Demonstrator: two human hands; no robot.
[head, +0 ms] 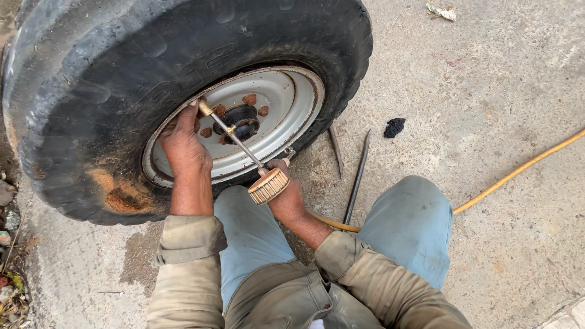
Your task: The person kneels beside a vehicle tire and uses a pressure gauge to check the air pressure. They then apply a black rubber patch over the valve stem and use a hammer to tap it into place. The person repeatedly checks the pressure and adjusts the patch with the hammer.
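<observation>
The right hand is wrapped shut around the round, ribbed dial end of a tyre inflator gauge, the fingers curled behind the dial so only the knuckles and thumb side show. From that dial one thin metal stem runs up and to the left to a brass tip at the inner edge of the rim. The left hand rests there too, its fingers bent over the rim edge and closed around the brass tip; whether they also pinch a valve under it cannot be told, since the fingers hide that spot. There is only the head view, and it looks down on one large, worn black tyre lying tilted on the concrete ground, fitted on one grey-white steel rim with a dark hub in its middle. Around the hub four rusty-brown wheel nuts can be counted; others may be hidden by the left hand. One yellow air hose comes in from the right edge, passes behind the right knee and curves toward the right wrist. Two slim metal tyre irons lie on the ground just beside the tyre, near each other but apart. One small black lump lies on the concrete farther right, well apart from the hands. The person's two knees in blue-grey trousers frame the hands.
</observation>
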